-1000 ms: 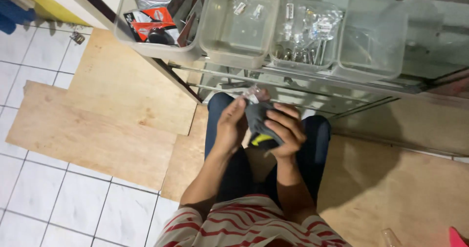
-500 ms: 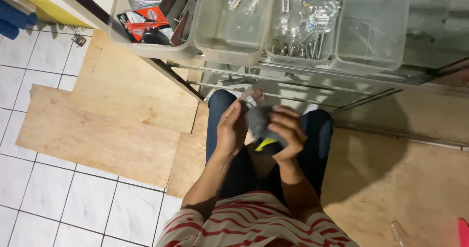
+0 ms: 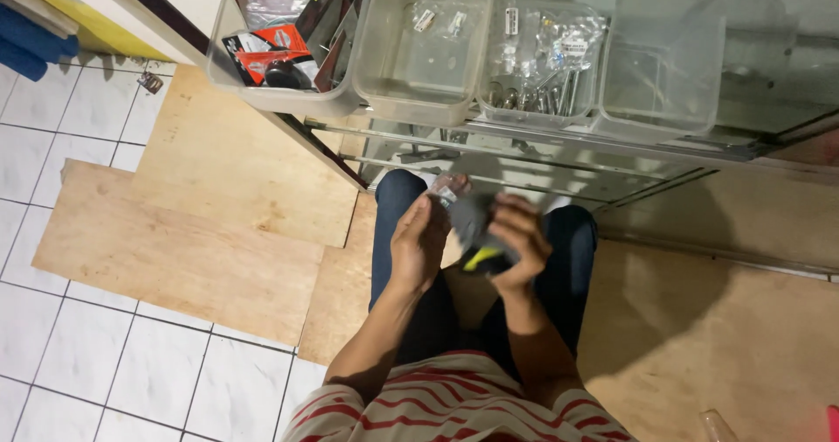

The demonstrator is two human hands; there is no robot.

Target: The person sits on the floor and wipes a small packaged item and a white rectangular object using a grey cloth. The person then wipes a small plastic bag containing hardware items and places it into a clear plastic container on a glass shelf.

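Note:
My right hand grips a dark grey object with a yellow-green part in front of my body. My left hand is beside it, its fingertips pinching a small clear plastic packet at the object's top. Both hands hover over my legs in dark trousers, just below a glass counter. On the counter stand several clear plastic bins: one with small bagged parts, one with metal bolts and bags, and one nearly bare.
A bin with red packages and dark tools sits at the counter's left end. Plywood sheets cover white floor tiles on the left. Brown flooring lies to the right. Blue and yellow items lean at top left.
The camera view has shifted slightly; the bins sit a bit lower in the frame. My left fingers have moved up to the small packet at the top of the dark object.

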